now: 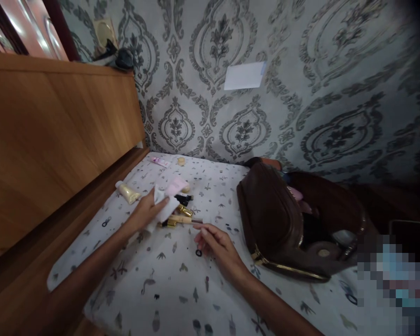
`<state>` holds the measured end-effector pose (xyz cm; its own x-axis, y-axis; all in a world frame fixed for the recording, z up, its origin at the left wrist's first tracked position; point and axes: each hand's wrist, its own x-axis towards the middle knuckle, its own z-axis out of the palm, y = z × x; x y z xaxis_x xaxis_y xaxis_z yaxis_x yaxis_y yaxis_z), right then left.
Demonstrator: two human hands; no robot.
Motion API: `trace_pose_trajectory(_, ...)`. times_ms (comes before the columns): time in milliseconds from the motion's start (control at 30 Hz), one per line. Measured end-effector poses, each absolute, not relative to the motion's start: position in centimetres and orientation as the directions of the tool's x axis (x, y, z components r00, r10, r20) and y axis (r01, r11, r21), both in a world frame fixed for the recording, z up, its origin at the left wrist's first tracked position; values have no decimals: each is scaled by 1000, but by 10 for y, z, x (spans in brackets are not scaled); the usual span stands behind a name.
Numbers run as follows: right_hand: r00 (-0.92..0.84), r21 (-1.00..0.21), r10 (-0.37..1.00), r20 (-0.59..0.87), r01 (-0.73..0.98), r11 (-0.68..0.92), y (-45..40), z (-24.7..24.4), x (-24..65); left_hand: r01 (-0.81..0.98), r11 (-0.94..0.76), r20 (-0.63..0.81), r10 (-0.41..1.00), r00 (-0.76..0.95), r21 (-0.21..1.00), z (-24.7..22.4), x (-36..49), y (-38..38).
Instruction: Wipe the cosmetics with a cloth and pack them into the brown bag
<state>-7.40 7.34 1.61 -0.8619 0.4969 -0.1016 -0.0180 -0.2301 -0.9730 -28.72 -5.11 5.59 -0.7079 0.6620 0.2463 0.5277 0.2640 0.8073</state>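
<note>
My left hand (145, 212) is closed on a crumpled white cloth or wipe (165, 207), above a small group of cosmetics. Beside and partly under the cloth lie a pale pink packet (177, 185), a black item (184, 200), a gold tube (185, 211) and a beige tube with a greyish end (182, 219). A black-and-gold tube (168, 224) rests just below them. My right hand (220, 245) hovers low by the beige tube's end, its index finger extended and the others loosely bent. I see nothing held in it. A small black ring shape (199, 253) shows beneath its fingers.
A brown handbag (271, 210) stands unzipped at the right, with items inside. Toward the left lies a cream tube (128, 192); farther back are a pink tube (160, 162) and a small round jar (181, 161). A wooden cabinet (63, 112) borders the patterned sheet (182, 298).
</note>
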Motion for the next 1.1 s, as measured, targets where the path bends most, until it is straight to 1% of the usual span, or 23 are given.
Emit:
trace_pose_trajectory(33, -853, -969, 513, -93, -41, -245, 72, 19, -79, 532, 244, 214, 723, -657, 810, 57, -271, -52)
trace_pose_trajectory(133, -821, -936, 565, -87, -126, -328, 66, 27, -95, 536, 208, 170, 803, -571, 818, 61, -232, -52)
trace_pose_trajectory(233, -807, -868, 572, -143, -176, -465, 58, 32, -108, 579, 160, 199, 840, -505, 799, 61, -211, -52)
trace_pose_trajectory(300, -821, -831, 547, -164, -184, -525, 55, 32, -113, 578, 149, 201, 844, -497, 802, 57, -209, -52)
trace_pose_trajectory(400, -837, -801, 520, -171, -189, -568, 52, 26, -120, 582, 244, 145, 828, -542, 776, 49, -221, -54)
trace_pose_trajectory(500, -827, -806, 518, -218, -147, -573, 54, 18, -131, 618, 370, 131, 779, -613, 693, 50, -250, -62)
trace_pose_trajectory(600, -808, -885, 539, -238, -48, -463, 57, 11, -143, 621, 505, 171, 677, -715, 599, 62, -293, -76)
trace_pose_trajectory(667, -798, -926, 558, -228, 0, -378, 58, 9, -149, 575, 639, 177, 576, -798, 511, 70, -324, -86)
trace_pose_trajectory(767, -793, -949, 574, -204, 18, -313, 59, 9, -150, 460, 795, 130, 447, -885, 395, 72, -363, -94)
trace_pose_trajectory(833, -789, -974, 589, -173, 47, -223, 61, 10, -147, 395, 847, 74, 396, -915, 356, 67, -381, -92)
trace_pose_trajectory(900, -786, -991, 604, -134, 103, -86, 62, 11, -142, 358, 868, 30, 371, -928, 345, 60, -393, -88)
trace_pose_trajectory(967, -791, -987, 607, -83, 147, 58, 63, 12, -136, 342, 869, 9, 363, -932, 359, 54, -400, -82)
trace_pose_trajectory(1033, -801, -972, 599, -24, 160, 175, 64, 13, -131, 346, 850, 20, 368, -929, 398, 50, -402, -79)
trace_pose_trajectory(1100, -806, -947, 591, 30, 166, 274, 64, 14, -127, 364, 812, 60, 380, -923, 456, 48, -400, -79)
